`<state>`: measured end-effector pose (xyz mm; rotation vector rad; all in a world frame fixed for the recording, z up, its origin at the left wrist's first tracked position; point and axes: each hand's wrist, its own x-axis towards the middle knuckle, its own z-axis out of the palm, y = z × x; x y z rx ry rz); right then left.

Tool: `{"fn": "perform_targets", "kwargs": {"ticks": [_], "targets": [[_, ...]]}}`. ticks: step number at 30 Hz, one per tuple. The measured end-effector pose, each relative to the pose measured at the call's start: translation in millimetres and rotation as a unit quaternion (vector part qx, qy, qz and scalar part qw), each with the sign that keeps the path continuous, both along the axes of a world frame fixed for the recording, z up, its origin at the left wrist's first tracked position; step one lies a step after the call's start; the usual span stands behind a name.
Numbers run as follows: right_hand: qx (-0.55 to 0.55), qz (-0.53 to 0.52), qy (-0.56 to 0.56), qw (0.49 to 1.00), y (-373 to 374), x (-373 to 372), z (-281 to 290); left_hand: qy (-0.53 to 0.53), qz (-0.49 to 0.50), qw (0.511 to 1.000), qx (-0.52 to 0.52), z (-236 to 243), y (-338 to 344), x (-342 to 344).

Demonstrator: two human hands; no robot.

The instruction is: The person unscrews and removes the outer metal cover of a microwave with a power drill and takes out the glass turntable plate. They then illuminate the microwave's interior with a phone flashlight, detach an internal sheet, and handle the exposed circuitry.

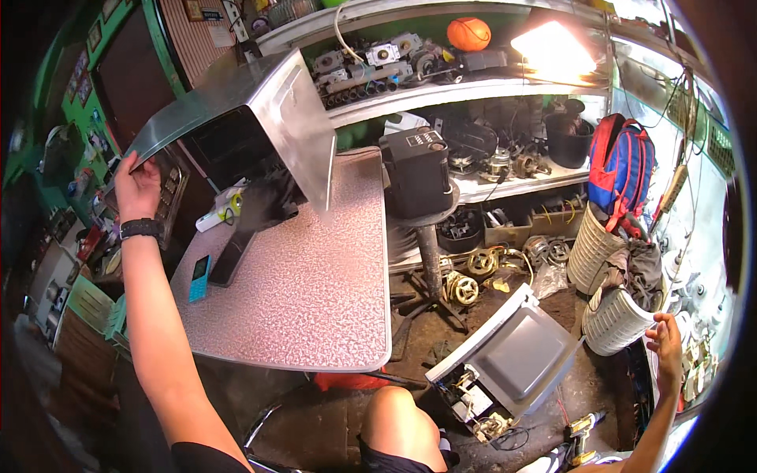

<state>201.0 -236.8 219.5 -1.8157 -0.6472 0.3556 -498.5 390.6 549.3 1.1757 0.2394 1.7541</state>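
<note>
My left hand [138, 188], wearing a dark wristband, has its fingers closed on the lower left edge of a grey sheet-metal microwave cover [296, 110]. The bent cover is tilted above the far end of a pink speckled table [315, 296]; its right panel is slightly blurred. At the far right, my right hand [667, 351] is raised beside a white ribbed basket [619, 319], fingers partly bent and apart, with nothing visible in them. On the floor between table and basket lies an uncovered microwave oven [524, 355], its wiring and parts exposed at one end.
A teal keypad phone [199, 280] and a long dark object [233, 258] lie on the table. Beyond its right edge, a black box [415, 169] stands on a stool. Shelves [473, 98] hold motors and parts. A red-blue backpack [623, 169] rests on another basket.
</note>
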Motion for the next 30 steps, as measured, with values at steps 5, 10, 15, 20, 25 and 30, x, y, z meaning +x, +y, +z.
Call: {"fn": "perform_targets", "kwargs": {"ticks": [5, 10, 15, 20, 25, 30], "targets": [[-0.024, -0.012, 0.009, 1.000, 10, 4, -19, 0.027, 0.040, 0.998, -0.027, -19, 26, -21], [-0.038, -0.007, 0.014, 0.999, 16, 14, -31, 0.014, 0.029, 0.998, -0.057, -41, 46, -31], [-0.021, 0.002, 0.024, 0.999, 30, 11, -23, 0.017, 0.024, 0.997, -0.078, -56, 47, -26], [-0.022, 0.011, 0.033, 0.999, 45, 5, -22, 0.035, 0.015, 0.995, -0.088, -51, 47, -7], [-0.048, 0.015, 0.049, 0.998, 50, -8, -26, 0.046, -0.015, 0.995, -0.092, -54, 58, 10], [-0.032, 0.025, 0.061, 0.997, 63, -32, -29, 0.024, -0.069, 0.996, -0.054, -58, 60, 1]]}}
